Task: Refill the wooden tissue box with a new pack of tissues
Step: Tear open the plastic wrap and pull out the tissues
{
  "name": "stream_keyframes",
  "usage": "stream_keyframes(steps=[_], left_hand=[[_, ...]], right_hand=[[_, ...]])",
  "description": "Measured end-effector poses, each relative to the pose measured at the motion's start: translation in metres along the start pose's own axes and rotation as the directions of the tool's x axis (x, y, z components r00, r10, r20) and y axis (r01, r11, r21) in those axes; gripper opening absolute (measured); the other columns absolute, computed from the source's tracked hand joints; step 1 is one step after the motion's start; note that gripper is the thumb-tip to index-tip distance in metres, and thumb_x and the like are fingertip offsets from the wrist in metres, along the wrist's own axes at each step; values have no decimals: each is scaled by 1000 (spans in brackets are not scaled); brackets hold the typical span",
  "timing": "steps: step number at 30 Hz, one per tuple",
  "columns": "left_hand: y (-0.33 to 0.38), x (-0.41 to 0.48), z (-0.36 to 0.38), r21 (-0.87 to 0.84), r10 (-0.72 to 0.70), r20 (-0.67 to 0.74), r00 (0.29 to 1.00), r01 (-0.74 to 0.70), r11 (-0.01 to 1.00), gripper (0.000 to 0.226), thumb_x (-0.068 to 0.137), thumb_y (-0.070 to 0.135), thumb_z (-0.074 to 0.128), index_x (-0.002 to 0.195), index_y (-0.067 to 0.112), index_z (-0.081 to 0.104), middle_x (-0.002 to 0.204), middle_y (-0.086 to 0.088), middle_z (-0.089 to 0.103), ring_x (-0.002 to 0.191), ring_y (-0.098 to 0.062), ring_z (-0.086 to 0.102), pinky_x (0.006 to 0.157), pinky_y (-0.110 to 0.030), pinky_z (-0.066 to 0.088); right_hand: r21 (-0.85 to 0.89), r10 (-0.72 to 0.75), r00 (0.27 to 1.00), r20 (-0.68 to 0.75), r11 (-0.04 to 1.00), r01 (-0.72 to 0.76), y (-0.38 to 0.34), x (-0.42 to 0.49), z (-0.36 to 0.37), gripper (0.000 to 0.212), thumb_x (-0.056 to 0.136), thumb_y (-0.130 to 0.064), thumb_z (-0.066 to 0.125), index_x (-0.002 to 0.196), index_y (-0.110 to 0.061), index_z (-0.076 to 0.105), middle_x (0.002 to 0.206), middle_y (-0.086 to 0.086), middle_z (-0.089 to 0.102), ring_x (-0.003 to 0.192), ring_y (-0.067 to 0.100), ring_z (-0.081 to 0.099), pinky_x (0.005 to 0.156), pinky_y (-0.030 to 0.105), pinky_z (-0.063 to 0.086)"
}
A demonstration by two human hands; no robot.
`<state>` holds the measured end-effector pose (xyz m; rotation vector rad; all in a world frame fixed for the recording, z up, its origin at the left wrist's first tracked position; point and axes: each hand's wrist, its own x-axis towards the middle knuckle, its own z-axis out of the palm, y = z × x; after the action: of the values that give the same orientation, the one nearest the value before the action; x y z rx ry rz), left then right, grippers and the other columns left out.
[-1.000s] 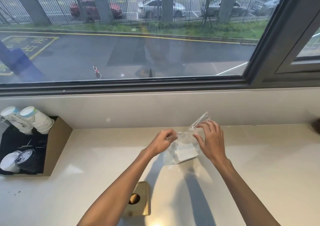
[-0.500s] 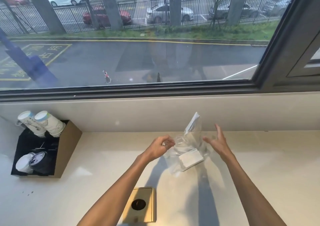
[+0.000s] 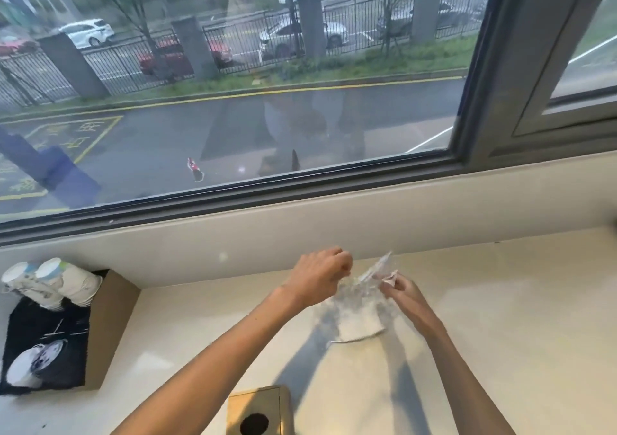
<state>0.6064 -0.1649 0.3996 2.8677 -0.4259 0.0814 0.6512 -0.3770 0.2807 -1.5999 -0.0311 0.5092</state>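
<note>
A pack of tissues (image 3: 359, 321) in clear plastic wrap rests on the pale counter (image 3: 500, 317) near the window wall, white tissues showing through its lower part. My left hand (image 3: 317, 277) pinches the wrap's upper left edge. My right hand (image 3: 402, 289) grips the upper right edge, with a crumpled flap of plastic sticking up between both hands. The wooden tissue box (image 3: 258, 411), pale wood with a dark round hole in its top, lies at the bottom edge under my left forearm, partly cut off.
A brown cardboard holder (image 3: 110, 327) with stacked paper cups (image 3: 50, 281) and dark lids stands at the left on the counter. A large window (image 3: 233, 100) with a dark frame runs along the wall behind the counter.
My right hand, open beside the pack half a second ago, has closed on the wrap's upper edge. My left hand has stayed on the wrap. The camera tilted up.
</note>
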Motion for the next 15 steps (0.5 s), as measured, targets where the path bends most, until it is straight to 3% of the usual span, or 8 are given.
stream_keyframes(steps=[3, 5, 8, 10, 12, 13, 15], left_hand=[[-8, -1, -14, -261, -18, 13, 1000, 21, 965, 9, 91, 14, 52, 88, 22, 54, 86, 5, 63, 79, -20, 59, 70, -42, 51], [-7, -9, -35, -317, -3, 20, 1000, 9, 948, 11, 90, 12, 53, 86, 21, 54, 82, 3, 62, 76, -18, 59, 69, -41, 52], [-8, -23, -85, -359, -31, -26, 999, 20, 933, 15, 89, 5, 56, 84, 19, 55, 78, 4, 60, 73, -16, 58, 67, -34, 50], [-9, -29, -137, -349, -82, -102, 991, 42, 936, 17, 87, 2, 56, 85, 19, 56, 80, 5, 61, 76, -17, 60, 70, -35, 51], [-4, -36, -196, -219, -108, -283, 953, 45, 975, 26, 80, -5, 51, 94, 16, 59, 92, 2, 62, 86, -21, 62, 77, -40, 51], [2, -41, -222, -59, -61, -416, 907, 40, 997, 37, 73, -7, 47, 100, 15, 59, 100, 0, 62, 93, -25, 61, 79, -42, 50], [23, -53, -259, 262, 154, -565, 810, -1, 965, 50, 66, -6, 48, 110, 16, 58, 112, -2, 60, 105, -27, 54, 86, -40, 43]], right_hand=[[-17, -27, 994, 109, 999, 29, -9, -31, -14, 23, 91, -20, 69, 113, -13, 68, 113, 8, 70, 94, 16, 65, 82, 28, 51], [-16, -52, 989, 140, 998, 55, -23, -49, -13, 24, 91, -24, 68, 112, -13, 67, 113, 2, 71, 89, 18, 64, 76, 31, 49], [64, -135, 986, 98, 990, 129, -61, -71, 2, 19, 92, -26, 66, 106, -15, 71, 93, 4, 73, 62, 12, 47, 56, 21, 36], [92, -228, 972, 62, 971, 222, -103, -80, 16, 14, 93, -24, 64, 99, -18, 75, 81, 3, 73, 59, 5, 52, 54, 15, 38], [109, -350, 936, 40, 933, 344, -160, -89, 31, 14, 93, -16, 62, 98, -15, 75, 71, -1, 73, 61, 0, 60, 58, 10, 43], [113, -415, 909, 34, 905, 409, -190, -94, 39, 15, 93, -11, 61, 99, -12, 74, 70, -3, 73, 62, 0, 63, 59, 10, 44], [131, -521, 853, 29, 848, 513, -247, -107, 54, 15, 92, -6, 60, 99, -6, 73, 72, -4, 73, 61, 3, 65, 62, 11, 47]])
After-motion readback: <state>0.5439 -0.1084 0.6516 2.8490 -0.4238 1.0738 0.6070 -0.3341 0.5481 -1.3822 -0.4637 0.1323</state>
